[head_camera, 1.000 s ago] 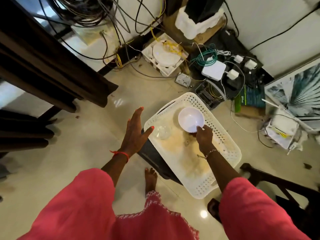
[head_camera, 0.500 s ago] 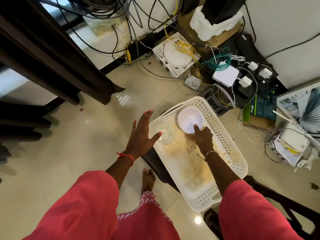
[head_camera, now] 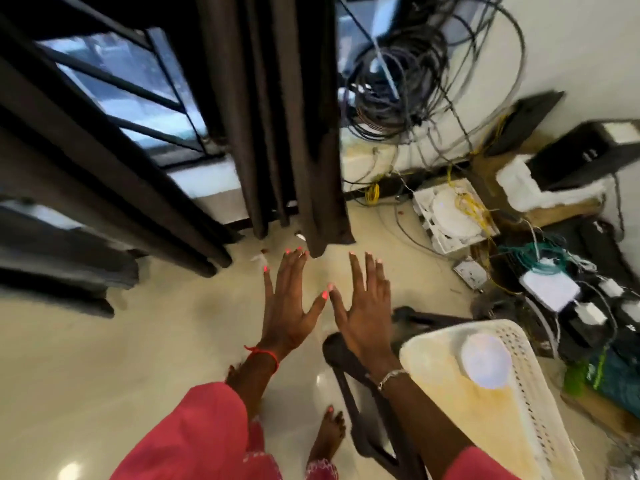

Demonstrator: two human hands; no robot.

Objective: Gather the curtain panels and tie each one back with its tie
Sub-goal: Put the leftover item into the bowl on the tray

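Two dark curtain panels (head_camera: 277, 133) hang loose, upper left and top centre. Below them, left hand (head_camera: 287, 313) and right hand (head_camera: 367, 317) reach forward, fingers spread wide, holding nothing. Tangled cables (head_camera: 398, 81) (just right of the centre panel) could snag gathered fabric. Lower right, a white basket (head_camera: 519, 344) holds one white bowl (head_camera: 486, 362).

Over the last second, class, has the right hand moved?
Yes. The right hand has left the white bowl in the basket and reaches left of it, toward the dark curtain.
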